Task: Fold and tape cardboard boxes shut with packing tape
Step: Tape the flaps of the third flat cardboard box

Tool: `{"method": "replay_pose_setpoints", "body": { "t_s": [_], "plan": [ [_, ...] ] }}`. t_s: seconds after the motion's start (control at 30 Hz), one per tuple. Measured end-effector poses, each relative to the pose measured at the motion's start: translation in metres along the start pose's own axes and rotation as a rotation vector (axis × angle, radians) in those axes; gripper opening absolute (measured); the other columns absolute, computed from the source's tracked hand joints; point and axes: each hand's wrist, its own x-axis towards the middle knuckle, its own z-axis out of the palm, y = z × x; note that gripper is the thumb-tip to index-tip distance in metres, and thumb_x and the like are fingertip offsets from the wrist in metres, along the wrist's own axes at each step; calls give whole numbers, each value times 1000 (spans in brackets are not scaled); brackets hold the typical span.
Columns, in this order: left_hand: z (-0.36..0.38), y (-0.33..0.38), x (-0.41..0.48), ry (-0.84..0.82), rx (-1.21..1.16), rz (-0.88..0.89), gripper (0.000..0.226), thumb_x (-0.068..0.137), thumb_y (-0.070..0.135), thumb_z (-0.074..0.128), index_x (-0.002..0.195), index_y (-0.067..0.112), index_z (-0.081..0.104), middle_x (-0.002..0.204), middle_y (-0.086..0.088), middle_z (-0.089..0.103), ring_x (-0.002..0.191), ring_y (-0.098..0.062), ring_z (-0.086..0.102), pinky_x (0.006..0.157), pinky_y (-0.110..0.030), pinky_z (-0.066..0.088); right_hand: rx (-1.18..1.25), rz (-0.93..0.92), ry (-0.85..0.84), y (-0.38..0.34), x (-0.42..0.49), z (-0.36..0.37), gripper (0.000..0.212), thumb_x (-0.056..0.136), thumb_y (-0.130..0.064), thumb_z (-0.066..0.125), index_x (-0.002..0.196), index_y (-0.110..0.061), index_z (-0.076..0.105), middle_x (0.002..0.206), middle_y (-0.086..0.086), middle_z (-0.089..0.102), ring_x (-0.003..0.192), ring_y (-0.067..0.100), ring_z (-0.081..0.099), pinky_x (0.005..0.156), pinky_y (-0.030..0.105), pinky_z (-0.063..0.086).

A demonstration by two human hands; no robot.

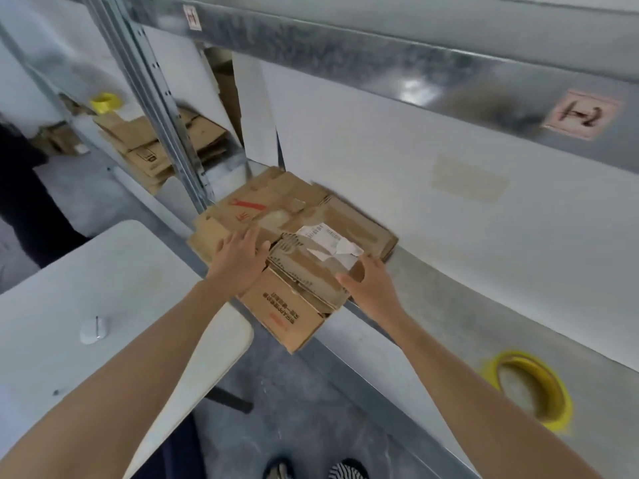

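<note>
A stack of flattened brown cardboard boxes (pixel 294 216) lies on a metal shelf (pixel 432 299). The top flattened box (pixel 311 267) carries a torn white label and sticks out over the shelf's front edge. My left hand (pixel 238 255) rests flat on the stack at the top box's left side, fingers spread. My right hand (pixel 370 283) grips the top box's right edge, the thumb over its upper face. A yellow roll of packing tape (pixel 532 388) lies on the shelf at the lower right, blurred.
A white table (pixel 86 305) with a small white object (pixel 92 329) stands at my left. More flattened boxes (pixel 155 140) and a second yellow tape roll (pixel 103 102) sit on the neighbouring shelf bay behind a steel upright (pixel 162 108). A person in dark clothing (pixel 20 188) stands at far left.
</note>
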Motion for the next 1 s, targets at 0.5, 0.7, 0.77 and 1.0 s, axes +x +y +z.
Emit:
{"method": "replay_pose_setpoints", "body": {
  "t_s": [0.5, 0.7, 0.77, 1.0],
  "plan": [
    [12, -21, 94, -293, -187, 69, 89, 77, 77, 45, 148, 29, 19, 151, -10, 32, 136, -35, 32, 108, -59, 29, 79, 387, 258, -25, 15, 40, 82, 84, -47, 62, 148, -20, 21, 155, -3, 19, 136, 22, 33, 112, 49, 29],
    [-10, -4, 81, -227, -431, 95, 81, 77, 72, 52, 143, 30, 30, 141, -11, 38, 128, -30, 40, 102, -51, 38, 304, 300, 419, -49, 5, 23, 80, 80, -37, 72, 145, -23, 28, 136, -3, 36, 114, 11, 43, 93, 30, 45],
    [-21, 4, 73, -233, -535, 132, 83, 69, 77, 53, 138, 36, 33, 135, -7, 45, 121, -27, 48, 97, -48, 45, 357, 264, 472, -54, -2, 13, 78, 80, -31, 74, 144, -23, 31, 131, -4, 37, 112, 11, 43, 93, 30, 46],
    [-43, 57, 14, -165, -625, 232, 79, 76, 67, 57, 142, 35, 30, 139, -5, 40, 125, -25, 45, 102, -45, 42, 417, 162, 631, -37, -56, -43, 64, 82, -25, 71, 136, -25, 37, 127, -2, 51, 111, 17, 53, 90, 38, 52]
  ]
}}
